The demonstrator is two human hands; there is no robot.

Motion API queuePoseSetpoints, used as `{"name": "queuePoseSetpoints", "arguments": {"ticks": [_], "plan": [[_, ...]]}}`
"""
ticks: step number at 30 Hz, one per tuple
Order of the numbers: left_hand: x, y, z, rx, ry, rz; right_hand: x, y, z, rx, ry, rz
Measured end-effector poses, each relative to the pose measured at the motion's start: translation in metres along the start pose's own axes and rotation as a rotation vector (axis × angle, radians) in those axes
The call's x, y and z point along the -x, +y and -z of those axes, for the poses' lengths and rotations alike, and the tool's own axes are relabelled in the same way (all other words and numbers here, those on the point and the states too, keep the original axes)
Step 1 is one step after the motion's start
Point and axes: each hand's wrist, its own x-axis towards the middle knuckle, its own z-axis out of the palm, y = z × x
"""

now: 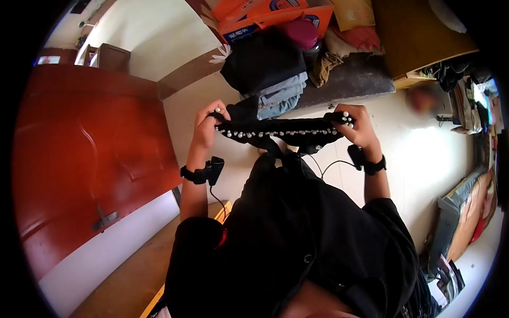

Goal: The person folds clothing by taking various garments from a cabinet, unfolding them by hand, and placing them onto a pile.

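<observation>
A black cloth piece (278, 127) edged with a row of white pearl-like beads is stretched between my two hands, in front of my body. My left hand (208, 121) grips its left end, with fingers curled round the fabric. At the other end, my right hand (360, 126) is closed on the cloth, where several larger beads show. Part of the cloth hangs below the beaded edge. Just beyond my left hand lies a stack of folded clothes (283, 95), grey-blue with black on top.
A dark bench (355, 79) bears the clothes, an orange box (270, 16) and a jar with a magenta lid (302, 34). The red door (95, 159) stands at left, a bed (461, 212) at right. Cables run from both wrist straps.
</observation>
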Motion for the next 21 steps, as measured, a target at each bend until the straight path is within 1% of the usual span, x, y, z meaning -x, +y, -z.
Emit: {"name": "queuePoseSetpoints", "arguments": {"ticks": [1,2,3,5,6,7,8,9,10,11,12,13,14,15,16,17,18,19,20,21], "plan": [[0.0,-0.001,0.013,-0.163,-0.012,0.015,-0.004,-0.006,0.004,-0.003,0.002,0.008],[0.0,0.0,0.021,-0.326,-0.025,0.028,-0.009,-0.014,0.009,0.065,-0.07,0.014],[0.001,0.004,0.02,-0.333,-0.025,0.019,-0.012,-0.022,0.013,0.134,-0.139,0.02],[0.009,0.021,0.018,-1.003,0.134,-0.246,-0.017,-0.028,0.017,0.304,-0.248,0.044],[0.011,0.015,0.025,-1.127,0.124,-0.282,-0.019,-0.031,0.019,0.286,-0.252,0.149],[0.01,0.019,0.024,-1.103,0.139,-0.329,-0.023,-0.031,0.021,0.336,-0.275,0.109],[0.011,0.026,0.021,-1.015,0.133,-0.359,-0.025,-0.035,0.022,0.398,-0.269,0.096],[0.013,0.029,0.019,-1.008,0.125,-0.315,-0.028,-0.041,0.021,0.357,-0.222,0.087],[0.017,0.034,0.016,-1.025,0.088,-0.204,-0.033,-0.044,0.016,0.349,-0.191,0.025],[0.021,0.025,0.018,-0.977,0.049,-0.106,-0.036,-0.039,0.01,0.326,-0.102,0.043],[0.025,0.027,0.015,-0.96,-0.035,0.022,-0.04,-0.031,0.001,0.295,-0.014,0.057],[0.029,0.033,0.009,-0.913,-0.162,0.192,-0.044,-0.027,-0.009,0.299,-0.002,0.067],[0.031,0.01,0.011,-0.988,-0.329,0.067,-0.048,-0.023,-0.017,0.269,0.024,-0.038],[0.032,0.003,0.007,-0.947,-0.411,0.056,-0.052,-0.019,-0.025,0.243,0.048,-0.143],[0.036,-0.005,0.002,-0.9,-0.494,0.049,-0.056,-0.022,-0.041,0.165,0.075,-0.084],[0.039,-0.021,-0.003,-0.895,-0.493,0.041,-0.059,-0.027,-0.061,0.114,0.087,-0.096],[0.039,-0.043,-0.005,-0.766,-0.391,0.064,-0.061,-0.032,-0.081,0.051,0.09,-0.079],[0.037,-0.059,-0.007,-0.64,-0.288,0.086,-0.063,-0.047,-0.1,0.064,0.04,-0.129],[0.034,-0.068,-0.009,-0.516,-0.186,0.118,-0.062,-0.045,-0.124,-0.031,-0.022,-0.093],[0.032,-0.081,-0.014,-0.14,-0.027,0.202,-0.059,-0.043,-0.149,-0.124,-0.16,-0.211]]}}
